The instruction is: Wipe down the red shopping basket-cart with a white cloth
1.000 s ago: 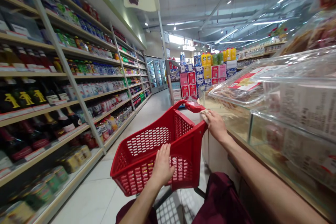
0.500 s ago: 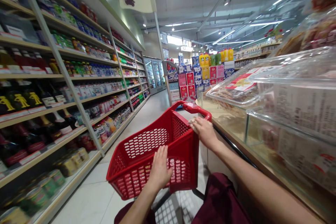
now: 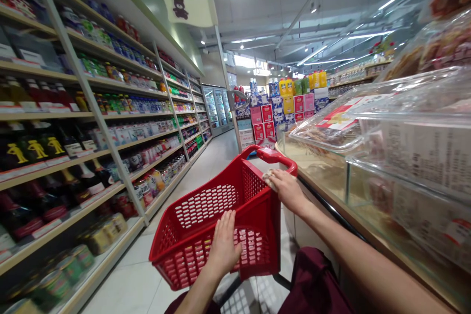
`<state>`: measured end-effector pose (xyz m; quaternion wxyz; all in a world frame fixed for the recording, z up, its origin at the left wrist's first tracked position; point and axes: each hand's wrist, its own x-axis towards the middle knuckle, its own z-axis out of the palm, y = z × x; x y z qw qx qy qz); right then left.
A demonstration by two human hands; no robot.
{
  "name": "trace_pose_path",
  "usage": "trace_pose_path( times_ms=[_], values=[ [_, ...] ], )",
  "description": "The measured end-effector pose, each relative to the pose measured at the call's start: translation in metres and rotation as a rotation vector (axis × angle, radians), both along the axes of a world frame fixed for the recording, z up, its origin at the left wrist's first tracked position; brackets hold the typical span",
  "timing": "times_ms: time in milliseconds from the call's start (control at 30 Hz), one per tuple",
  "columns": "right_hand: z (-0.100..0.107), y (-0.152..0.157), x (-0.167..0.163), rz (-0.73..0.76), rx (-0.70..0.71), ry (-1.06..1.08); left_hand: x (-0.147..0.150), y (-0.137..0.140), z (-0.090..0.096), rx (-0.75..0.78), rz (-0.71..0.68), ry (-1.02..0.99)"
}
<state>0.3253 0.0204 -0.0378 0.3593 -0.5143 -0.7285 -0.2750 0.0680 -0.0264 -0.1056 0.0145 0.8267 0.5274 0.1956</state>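
A red shopping cart [image 3: 257, 206] with a perforated basket stands in front of me, its curved handle [image 3: 275, 157] at the upper right. My left hand [image 3: 223, 240] lies against the near side of the basket with its fingers stretched out, holding nothing. Under the fingers of my right hand [image 3: 289, 189] is a pale, crumpled cloth [image 3: 270, 179], pressed to the basket's top edge just below the handle. A pole rises beyond the cart and carries a cream flag with a bear [image 3: 189, 8].
Shelves of bottles and cans [image 3: 121, 117] line the left side. Close on my right, a display counter [image 3: 309, 162] bears clear plastic food boxes [image 3: 331, 122]. Stacked cartons [image 3: 265, 120] stand ahead, and glass-door coolers [image 3: 217, 103] lie farther back along the tiled aisle [image 3: 221, 149].
The view has tilted slightly, so the cart and shelves sit a little lower. My right hand has shifted slightly with the cloth, which shows more clearly now. My left hand stays on the basket's side.
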Motion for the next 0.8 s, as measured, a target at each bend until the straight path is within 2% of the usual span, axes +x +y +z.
trace_pose_path(
  times_ms=[133,200,333,400,567,633,733,800],
  values=[
    [0.024,0.015,0.031,-0.086,-0.047,0.265,-0.003,0.001,-0.003,0.023,-0.022,-0.011],
    [0.028,0.015,0.037,-0.052,-0.082,0.274,-0.003,0.002,-0.004,0.034,-0.025,-0.021],
    [0.009,0.001,0.012,0.063,-0.066,0.049,-0.004,0.003,-0.007,0.047,-0.029,-0.027],
    [0.001,-0.003,0.004,0.064,-0.034,-0.007,-0.006,0.003,-0.008,0.053,-0.035,-0.03],
    [0.006,-0.003,0.013,-0.078,0.019,0.194,-0.005,0.001,-0.007,0.066,-0.029,-0.023],
    [0.009,-0.006,0.007,-0.015,0.008,0.223,-0.005,0.001,-0.007,0.066,-0.018,-0.02],
    [0.012,-0.012,-0.013,0.198,-0.026,0.252,-0.005,0.001,-0.007,0.066,-0.018,-0.016],
    [0.015,-0.012,-0.017,0.225,0.004,0.333,-0.007,0.001,-0.007,0.07,-0.025,-0.012]
  ],
)
